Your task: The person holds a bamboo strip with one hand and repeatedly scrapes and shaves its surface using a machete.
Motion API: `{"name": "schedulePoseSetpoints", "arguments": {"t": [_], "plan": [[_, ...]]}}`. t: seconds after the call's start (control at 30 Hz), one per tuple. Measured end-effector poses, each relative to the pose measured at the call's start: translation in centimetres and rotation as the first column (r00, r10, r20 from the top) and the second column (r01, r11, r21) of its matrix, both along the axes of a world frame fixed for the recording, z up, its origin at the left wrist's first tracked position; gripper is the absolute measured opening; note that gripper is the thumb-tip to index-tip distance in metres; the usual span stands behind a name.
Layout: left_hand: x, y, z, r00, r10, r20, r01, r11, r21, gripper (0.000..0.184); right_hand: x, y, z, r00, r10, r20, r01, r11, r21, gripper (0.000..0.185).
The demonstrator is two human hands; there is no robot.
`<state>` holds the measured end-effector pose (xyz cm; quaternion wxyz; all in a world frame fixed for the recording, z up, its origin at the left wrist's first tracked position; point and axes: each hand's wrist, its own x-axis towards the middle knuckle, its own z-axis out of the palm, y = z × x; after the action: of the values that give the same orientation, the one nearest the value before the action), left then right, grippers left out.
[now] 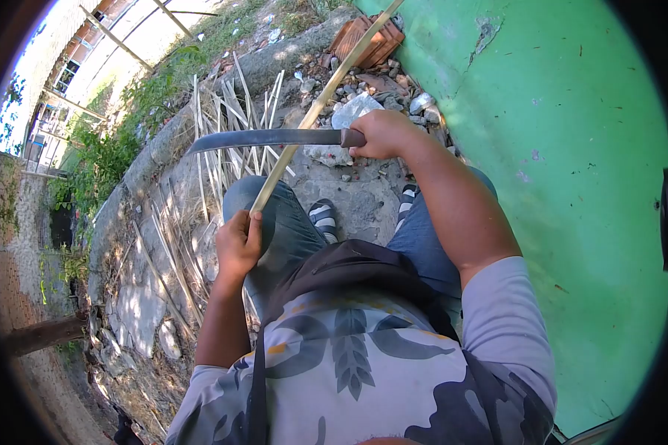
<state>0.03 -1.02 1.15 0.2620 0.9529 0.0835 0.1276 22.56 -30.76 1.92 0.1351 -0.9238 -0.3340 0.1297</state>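
My left hand [237, 245] is closed around the lower end of a long pale bamboo strip [326, 93], just above my left knee. The strip slants up and to the right, past the top edge of the view. My right hand [382, 134] grips the brown handle of a machete [274, 138]. Its dark blade points left, with a curved tip, and crosses the strip in view, lying in front of it. Whether the blade touches the strip I cannot tell.
Split bamboo strips [234, 119] lie piled on the ground at left. Rubble and stones [423, 104] and reddish hollow bricks [367, 41] sit ahead. A green wall [549, 185] stands close on the right. A low concrete edge [156, 156] and plants [104, 167] are at left.
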Motion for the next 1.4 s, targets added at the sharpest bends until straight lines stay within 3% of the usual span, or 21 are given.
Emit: {"name": "schedulePoseSetpoints", "arguments": {"t": [0.87, 1.17, 1.27, 1.4], "plan": [[0.0, 0.2, -0.3, 1.0, -0.004, -0.014, 0.005, 0.999, 0.052, 0.029, -0.4, 0.3, 0.6, 1.0, 0.011, -0.011, -0.011, 1.0, 0.001, 0.037], [0.0, 0.3, -0.2, 0.999, 0.011, -0.037, -0.013, 0.998, -0.055, 0.031, -1.0, 0.5, 1.8, 0.998, 0.036, 0.051, -0.037, 0.999, 0.031, 0.03], [-0.2, 0.1, -0.1, 1.0, 0.016, -0.001, -0.016, 1.0, 0.006, 0.032, 0.0, 0.0, 0.5, 0.995, -0.077, 0.055, 0.069, 0.989, 0.131, 0.027], [-0.1, 0.7, -0.5, 1.0, 0.001, -0.001, -0.001, 0.999, -0.032, 0.033, -0.7, 0.1, 1.3, 0.995, -0.098, 0.034, 0.096, 0.994, 0.057, 0.024]]}}
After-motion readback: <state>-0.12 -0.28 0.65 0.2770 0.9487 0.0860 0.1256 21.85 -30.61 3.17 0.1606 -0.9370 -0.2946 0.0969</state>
